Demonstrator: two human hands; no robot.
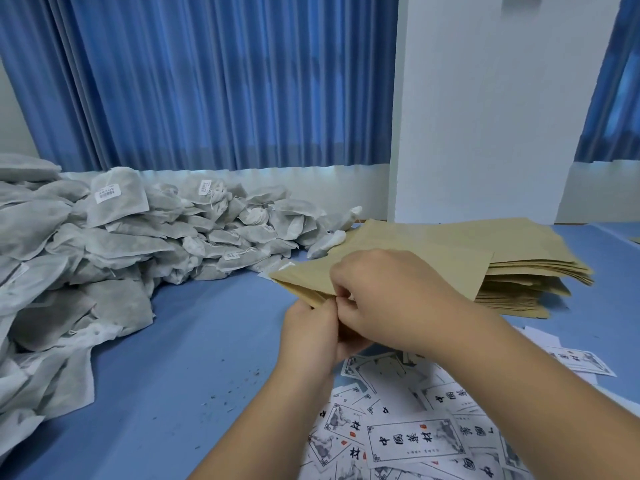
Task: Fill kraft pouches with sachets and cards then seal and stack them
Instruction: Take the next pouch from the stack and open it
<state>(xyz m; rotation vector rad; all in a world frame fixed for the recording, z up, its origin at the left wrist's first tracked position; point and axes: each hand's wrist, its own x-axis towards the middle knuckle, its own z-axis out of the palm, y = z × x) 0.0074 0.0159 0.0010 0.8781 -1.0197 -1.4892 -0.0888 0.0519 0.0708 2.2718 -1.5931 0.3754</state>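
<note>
The left hand (311,336) and right hand (391,299) are pinching, fingers curled, the near edge of a flat brown kraft paper pouch (426,265), seemingly at its opening.

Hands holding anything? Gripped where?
Yes: one kraft pouch, pinched by both the left hand and the right hand at the same spot on its near edge, apparently the opening. Nothing else is held.

Small hand-packing workroom. Indicated by: a long table (194,341) covered in blue, on which white sachets (114,244) are heaped in bulk, flat kraft pouches (519,251) are stacked and printed cards (412,441) are strewn. Backed by blue curtains (207,81) and a plain white pillar (485,98).
</note>
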